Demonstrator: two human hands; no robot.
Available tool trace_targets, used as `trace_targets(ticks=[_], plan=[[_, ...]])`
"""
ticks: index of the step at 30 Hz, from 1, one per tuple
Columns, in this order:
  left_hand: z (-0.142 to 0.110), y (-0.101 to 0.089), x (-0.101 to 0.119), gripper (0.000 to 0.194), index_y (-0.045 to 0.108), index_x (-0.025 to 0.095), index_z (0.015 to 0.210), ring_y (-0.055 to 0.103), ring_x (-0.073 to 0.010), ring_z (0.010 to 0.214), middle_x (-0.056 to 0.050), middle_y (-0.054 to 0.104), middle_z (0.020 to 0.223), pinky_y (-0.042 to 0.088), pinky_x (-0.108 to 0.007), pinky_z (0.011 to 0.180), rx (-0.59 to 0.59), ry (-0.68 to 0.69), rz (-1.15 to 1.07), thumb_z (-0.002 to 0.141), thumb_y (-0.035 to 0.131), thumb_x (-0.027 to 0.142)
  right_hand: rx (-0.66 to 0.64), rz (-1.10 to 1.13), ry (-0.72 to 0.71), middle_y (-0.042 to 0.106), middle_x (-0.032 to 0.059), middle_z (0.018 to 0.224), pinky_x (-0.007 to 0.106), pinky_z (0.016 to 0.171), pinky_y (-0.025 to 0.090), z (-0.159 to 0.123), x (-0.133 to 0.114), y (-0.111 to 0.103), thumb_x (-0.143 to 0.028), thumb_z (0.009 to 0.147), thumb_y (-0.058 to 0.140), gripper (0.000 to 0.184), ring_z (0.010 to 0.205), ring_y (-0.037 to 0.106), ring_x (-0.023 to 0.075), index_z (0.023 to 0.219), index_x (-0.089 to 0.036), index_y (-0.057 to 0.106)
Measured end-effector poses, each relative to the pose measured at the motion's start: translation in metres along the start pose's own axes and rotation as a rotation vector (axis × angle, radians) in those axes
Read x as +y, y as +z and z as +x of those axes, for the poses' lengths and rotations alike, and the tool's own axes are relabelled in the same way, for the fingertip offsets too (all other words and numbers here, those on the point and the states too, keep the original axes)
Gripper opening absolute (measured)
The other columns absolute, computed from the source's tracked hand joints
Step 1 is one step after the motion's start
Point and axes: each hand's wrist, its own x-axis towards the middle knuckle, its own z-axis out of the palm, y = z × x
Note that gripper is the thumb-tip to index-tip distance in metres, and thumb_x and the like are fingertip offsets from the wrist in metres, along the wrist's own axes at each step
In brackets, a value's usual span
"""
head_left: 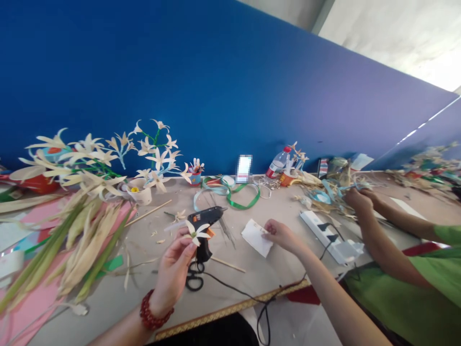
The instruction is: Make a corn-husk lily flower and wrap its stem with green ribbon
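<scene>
My left hand [175, 262], with a red bead bracelet at the wrist, pinches a small pale husk flower [197, 232] with a greenish centre. Just behind the flower lies a black hot glue gun [207, 215] with an orange trigger, partly covered by it. Black-handled scissors [195, 278] rest below the glue gun. My right hand [279, 234] has its fingers closed at the right edge of a folded white paper [256, 237]. Small brownish bits show near the paper's upper edge.
Husk flowers [158, 158] stand in a white cup [139, 193] at left, beside long dried husks [82, 240]. Green ribbon [245, 205] lies mid-table. A power strip [320, 233] and a co-worker's hands [358, 202] are at right. A cable [234, 290] crosses the front.
</scene>
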Motion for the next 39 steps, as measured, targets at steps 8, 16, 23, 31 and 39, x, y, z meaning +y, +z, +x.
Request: trace_targets(ticks=[8,16,23,31,39], plan=[[0.001,-0.001,0.002,0.009,0.069,0.018,0.073,0.058,-0.0182,0.099,-0.002,0.054,0.106,0.053,-0.027,0.082,0.013,0.018,0.003,0.077,0.074,0.024,0.233,-0.068,-0.308,0.065,0.0106,0.096,0.040,0.084,0.047,0.012,-0.026,0.014,-0.021,0.087,0.048,0.011,0.094,0.058,0.0257,0.092,-0.021,0.058],[0.002,-0.001,0.001,0.008,0.070,0.020,0.072,0.060,-0.0161,0.096,-0.001,0.057,0.106,0.053,-0.025,0.080,0.047,-0.019,-0.006,0.075,0.076,0.025,0.140,-0.116,-0.552,0.064,0.0102,0.117,0.042,0.093,0.048,-0.016,-0.017,0.034,-0.003,0.069,0.048,0.047,0.108,0.058,0.0251,0.109,-0.021,0.063],[0.000,-0.002,-0.002,0.004,0.070,0.021,0.076,0.059,-0.0153,0.098,0.000,0.056,0.109,0.053,-0.024,0.081,0.016,-0.026,-0.027,0.078,0.073,0.023,0.119,-0.190,-0.507,0.063,0.0127,0.120,0.044,0.096,0.047,0.004,-0.012,0.027,-0.010,0.078,0.051,0.040,0.111,0.058,0.0263,0.115,-0.020,0.062],[0.001,0.000,-0.001,0.006,0.070,0.020,0.075,0.058,-0.0118,0.093,0.000,0.058,0.100,0.050,-0.018,0.077,0.010,-0.023,-0.015,0.078,0.073,0.023,0.086,-0.278,-0.581,0.065,0.0118,0.121,0.048,0.101,0.042,0.007,-0.015,0.020,-0.026,0.088,0.056,0.033,0.112,0.058,0.0267,0.121,-0.024,0.063],[-0.001,0.000,-0.003,0.006,0.070,0.021,0.074,0.058,-0.0132,0.098,0.001,0.055,0.107,0.051,-0.021,0.083,-0.004,-0.027,-0.003,0.078,0.073,0.023,0.234,-0.310,-0.546,0.066,0.0116,0.120,0.045,0.091,0.050,0.022,-0.013,0.017,-0.019,0.093,0.044,0.031,0.106,0.061,0.0258,0.114,-0.023,0.067]])
